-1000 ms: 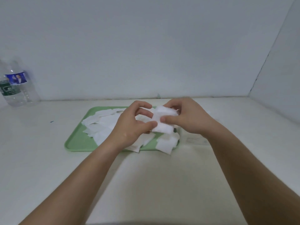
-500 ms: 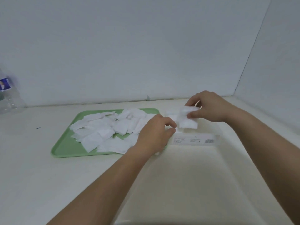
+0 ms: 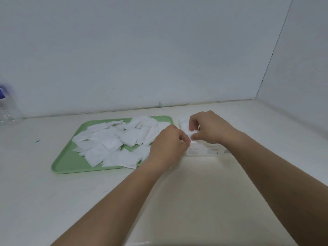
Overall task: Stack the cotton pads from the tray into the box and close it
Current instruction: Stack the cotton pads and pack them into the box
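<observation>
Cotton pads have come down onto the box, pinched in your right hand; your left hand curls beside it (grip unclear). The tray stays heaped.

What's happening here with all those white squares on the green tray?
A person is filling a white box that sits beside the tray. The right hand pinches a few cotton pads over the box. The left hand, fingers curled, is at the box's left end. Many loose pads lie on the tray, so the job looks far from done.
</observation>
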Motion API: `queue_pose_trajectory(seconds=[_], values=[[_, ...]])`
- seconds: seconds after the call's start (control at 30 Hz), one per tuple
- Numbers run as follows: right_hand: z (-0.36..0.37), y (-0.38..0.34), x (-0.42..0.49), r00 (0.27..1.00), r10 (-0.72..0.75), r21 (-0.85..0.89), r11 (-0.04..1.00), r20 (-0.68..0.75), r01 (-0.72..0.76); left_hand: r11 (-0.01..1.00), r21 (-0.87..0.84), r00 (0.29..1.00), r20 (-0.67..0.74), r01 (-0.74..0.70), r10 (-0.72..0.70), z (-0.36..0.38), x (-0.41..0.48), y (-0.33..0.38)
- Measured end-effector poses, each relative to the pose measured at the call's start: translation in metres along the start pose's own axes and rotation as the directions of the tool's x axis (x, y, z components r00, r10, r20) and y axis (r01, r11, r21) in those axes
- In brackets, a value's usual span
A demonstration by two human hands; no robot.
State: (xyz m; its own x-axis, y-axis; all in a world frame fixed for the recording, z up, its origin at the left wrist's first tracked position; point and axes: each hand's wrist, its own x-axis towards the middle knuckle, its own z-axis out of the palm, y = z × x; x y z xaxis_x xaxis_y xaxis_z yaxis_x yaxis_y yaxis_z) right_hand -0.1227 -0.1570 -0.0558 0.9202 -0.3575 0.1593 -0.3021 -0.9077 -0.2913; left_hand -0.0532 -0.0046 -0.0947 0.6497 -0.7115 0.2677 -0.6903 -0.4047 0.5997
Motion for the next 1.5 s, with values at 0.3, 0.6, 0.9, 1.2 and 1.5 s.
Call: queue_pose_trajectory(seconds=[0.3,0.6,0.9,1.2,1.5], values=[[-0.002,-0.01,-0.007,0.997,-0.002,-0.164,0.986,-0.072,-0.01,0.987,-0.159,0.999,0.029,0.029,-0.025,-0.02,0.0,-0.013],[0.006,-0.061,-0.036,0.993,-0.101,0.111,0.988,-0.066,0.108,0.952,-0.297,0.987,-0.111,0.079,-0.117,-0.063,-0.014,-0.043],[0.054,-0.089,-0.033,0.992,-0.042,-0.252,0.965,0.116,0.071,0.918,-0.373,0.968,-0.148,0.137,-0.204,-0.079,-0.03,-0.066],[0.05,-0.09,-0.025,0.997,-0.056,-0.07,0.996,0.047,0.059,0.89,-0.43,0.965,-0.129,0.154,-0.23,-0.079,-0.032,-0.066],[0.027,-0.086,-0.02,0.983,0.103,0.694,0.719,-0.155,0.034,0.844,-0.528,0.995,0.053,0.096,-0.08,-0.077,-0.031,-0.064]])
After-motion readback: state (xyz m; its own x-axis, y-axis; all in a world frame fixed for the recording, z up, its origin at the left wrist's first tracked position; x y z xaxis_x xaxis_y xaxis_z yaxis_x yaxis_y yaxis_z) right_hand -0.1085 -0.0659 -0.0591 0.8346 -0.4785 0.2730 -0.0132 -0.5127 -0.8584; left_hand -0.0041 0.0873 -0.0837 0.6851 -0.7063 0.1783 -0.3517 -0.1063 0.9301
